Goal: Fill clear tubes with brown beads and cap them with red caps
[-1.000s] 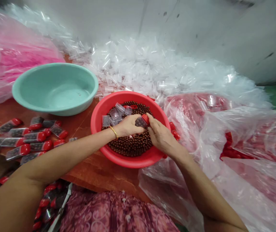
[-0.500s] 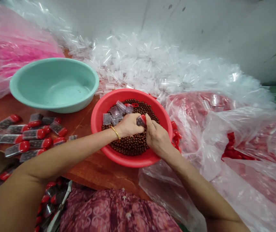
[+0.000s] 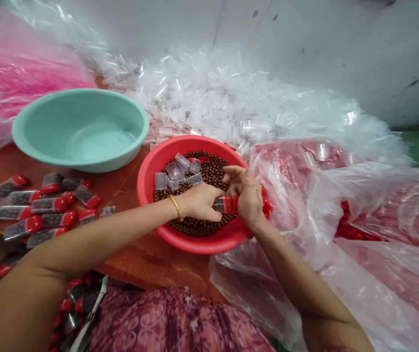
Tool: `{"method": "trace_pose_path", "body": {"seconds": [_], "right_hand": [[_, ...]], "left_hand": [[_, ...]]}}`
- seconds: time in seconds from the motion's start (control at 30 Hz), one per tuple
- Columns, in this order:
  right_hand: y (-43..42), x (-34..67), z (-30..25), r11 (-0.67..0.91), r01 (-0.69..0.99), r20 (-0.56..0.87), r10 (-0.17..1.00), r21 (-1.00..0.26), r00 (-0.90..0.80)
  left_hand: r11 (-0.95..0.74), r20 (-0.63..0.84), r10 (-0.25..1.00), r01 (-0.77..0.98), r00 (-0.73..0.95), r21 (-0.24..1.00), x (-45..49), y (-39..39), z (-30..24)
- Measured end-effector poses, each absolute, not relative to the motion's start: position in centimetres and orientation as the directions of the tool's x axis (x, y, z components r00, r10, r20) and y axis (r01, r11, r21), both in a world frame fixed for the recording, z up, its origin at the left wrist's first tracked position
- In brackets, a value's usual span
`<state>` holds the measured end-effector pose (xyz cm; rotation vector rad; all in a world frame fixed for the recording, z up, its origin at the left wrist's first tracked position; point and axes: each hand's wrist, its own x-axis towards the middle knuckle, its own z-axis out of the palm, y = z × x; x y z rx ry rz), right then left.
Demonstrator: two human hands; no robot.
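In the head view a red basin (image 3: 147, 168) holds many small brown beads (image 3: 215, 173) and several clear plastic containers (image 3: 173, 170). My left hand (image 3: 199, 201), with a gold bangle at the wrist, grips a clear bottle (image 3: 218, 204) low over the beads, its red end towards the right. My right hand (image 3: 249, 196) is at the basin's right side, index finger stretched and the other fingers curled. By its fingertips a small red cap (image 3: 235, 203) shows, close to the bottle's red end; the fingers partly hide it.
A teal basin (image 3: 81, 159) stands at left. Several bead-filled bottles with red caps (image 3: 50, 204) lie before it. A heap of clear containers (image 3: 209, 98) lies along the wall. Plastic bags with red parts (image 3: 356, 220) spread at right; a pink bag (image 3: 30, 78) is far left.
Both hands were together on the bottle above the beads. My left hand has lowered it slightly towards me; my right hand has come off it, moved right and raised its index finger.
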<state>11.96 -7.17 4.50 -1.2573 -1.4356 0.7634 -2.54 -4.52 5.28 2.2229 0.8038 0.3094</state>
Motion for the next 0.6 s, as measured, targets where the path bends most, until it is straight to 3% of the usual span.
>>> {"method": "trace_pose_path", "body": {"seconds": [0.1, 0.23, 0.4, 0.6], "right_hand": [[-6.1, 10.7, 4.2, 0.028, 0.127, 0.033, 0.998, -0.992, 0.044], [-5.9, 10.0, 4.0, -0.107, 0.153, -0.105, 0.994, -0.982, 0.018], [-5.9, 9.2, 4.0, 0.023, 0.239, 0.029, 0.999, -0.971, 0.024], [-5.8, 9.7, 5.2, 0.111, 0.176, 0.12, 0.992, -0.978, 0.038]], "left_hand": [[-0.608, 0.001, 0.617, 0.476, 0.787, 0.635, -2.4, -4.8, 5.4], [-0.679, 0.014, 0.61, 0.514, 0.792, 0.524, -2.4, -5.2, 5.2], [-0.698, 0.0, 0.637, 0.577, 0.771, 0.423, -2.9, -5.2, 5.2], [-0.685, 0.012, 0.668, 0.609, 0.744, 0.399, -4.0, -5.4, 7.8]]}}
